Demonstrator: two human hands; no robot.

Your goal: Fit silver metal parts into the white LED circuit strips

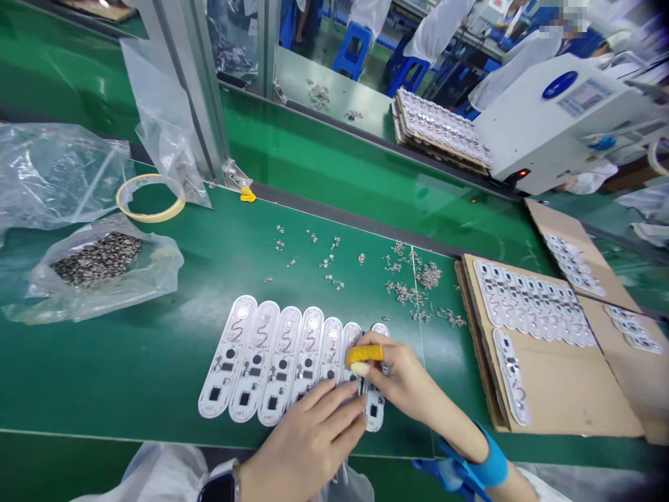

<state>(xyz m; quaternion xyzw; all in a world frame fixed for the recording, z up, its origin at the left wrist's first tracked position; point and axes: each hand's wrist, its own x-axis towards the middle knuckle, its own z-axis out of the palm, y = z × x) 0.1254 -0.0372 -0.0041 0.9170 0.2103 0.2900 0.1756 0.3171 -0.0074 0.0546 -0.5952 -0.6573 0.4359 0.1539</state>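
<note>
A row of several white oblong panels [245,362] with rounded ends, dark components and thin red wires lies on the green bench. My left hand [318,436] rests over the lower ends of the right-hand panels, its fingers stretched out and flat. Over the upper part of the last panels, my right hand [393,369] has thumb and forefinger pinched together, with yellow finger covers on them. What sits in that pinch, if anything, is hidden. The last panel [375,411] on the right is partly covered by my hands. Small loose metal parts [405,293] lie scattered beyond the row.
To the right, stacked cardboard sheets [569,390] carry more white panels [533,300]. On the left lie an open plastic bag [157,268] of small metal parts and a tape roll [178,209]. A metal post [191,90] and a white machine [543,125] stand behind.
</note>
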